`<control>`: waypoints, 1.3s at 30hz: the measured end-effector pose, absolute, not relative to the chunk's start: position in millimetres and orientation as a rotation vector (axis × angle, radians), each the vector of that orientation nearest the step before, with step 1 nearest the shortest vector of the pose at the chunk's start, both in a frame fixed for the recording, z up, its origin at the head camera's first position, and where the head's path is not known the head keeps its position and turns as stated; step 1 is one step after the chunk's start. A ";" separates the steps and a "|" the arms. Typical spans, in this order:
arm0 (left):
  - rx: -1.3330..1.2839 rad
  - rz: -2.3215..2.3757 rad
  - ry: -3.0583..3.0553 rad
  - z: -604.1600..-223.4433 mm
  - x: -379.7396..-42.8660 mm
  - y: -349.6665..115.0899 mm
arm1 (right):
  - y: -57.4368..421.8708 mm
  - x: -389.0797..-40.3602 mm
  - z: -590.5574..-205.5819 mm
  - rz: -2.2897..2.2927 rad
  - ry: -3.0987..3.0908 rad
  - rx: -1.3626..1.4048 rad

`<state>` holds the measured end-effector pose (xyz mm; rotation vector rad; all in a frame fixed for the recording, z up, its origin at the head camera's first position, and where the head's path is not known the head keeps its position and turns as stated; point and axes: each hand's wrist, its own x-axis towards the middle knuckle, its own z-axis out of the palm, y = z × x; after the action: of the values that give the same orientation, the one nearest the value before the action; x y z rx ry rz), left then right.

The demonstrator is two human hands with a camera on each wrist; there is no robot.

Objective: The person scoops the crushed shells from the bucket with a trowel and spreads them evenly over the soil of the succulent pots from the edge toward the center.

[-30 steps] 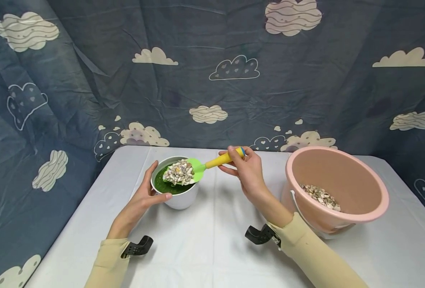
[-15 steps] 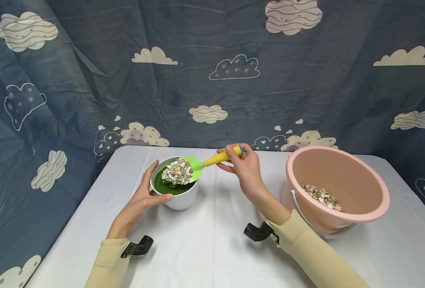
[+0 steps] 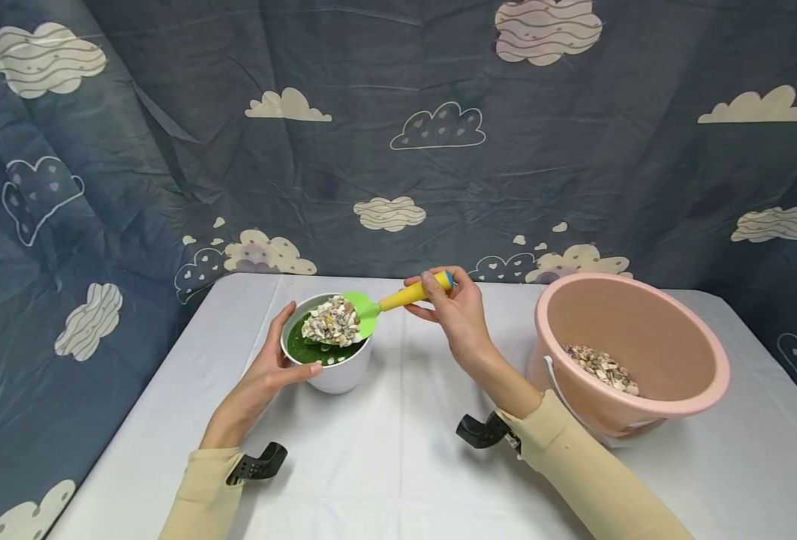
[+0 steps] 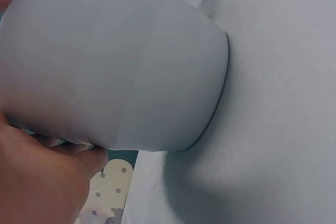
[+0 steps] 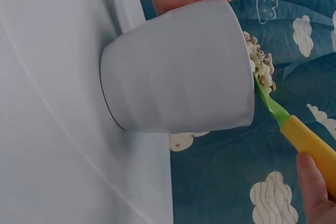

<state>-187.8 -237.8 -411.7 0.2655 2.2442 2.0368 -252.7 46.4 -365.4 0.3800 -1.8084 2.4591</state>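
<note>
A white pot [image 3: 339,375] with a green fill [image 3: 299,347] inside stands on the table, left of the middle. My left hand [image 3: 273,367] grips it from the left, thumb across the near side and fingers round the far side. In my right hand [image 3: 462,315] is the yellow handle of a green toy shovel [image 3: 368,318], pinched between thumb and fingers. The shovel's blade lies over the pot's mouth, heaped with small shells or pebbles [image 3: 331,322]. Some pale bits rest on the green beneath it. In the right wrist view the shovel [image 5: 271,107] crosses the pot's rim [image 5: 245,66].
A large pink bucket [image 3: 642,322] with a white handle stands at the right, more shell-like bits [image 3: 601,367] at its bottom. The white tablecloth [image 3: 398,450] ends at a dark cloud-patterned curtain [image 3: 371,165] behind and at the sides.
My right hand and the shovel have shifted slightly left and up. A few pale bits have dropped onto the green in the pot. My left hand keeps its grip.
</note>
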 end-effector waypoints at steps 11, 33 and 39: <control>0.203 2.002 2.276 -411.3 -187.2 -238.4 | 47.4 -250.8 -364.7 2.433 -1.813 0.448; 0.320 2.087 2.171 -411.6 -186.7 -240.0 | 39.5 -248.2 -358.6 2.447 -1.749 0.387; 0.288 2.060 2.210 -411.9 -186.5 -240.2 | 35.3 -245.1 -353.8 2.390 -1.761 0.436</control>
<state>-186.5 -240.2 -411.9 0.2885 2.2100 2.0603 -245.1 35.3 -353.8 0.4361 -1.7614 2.3898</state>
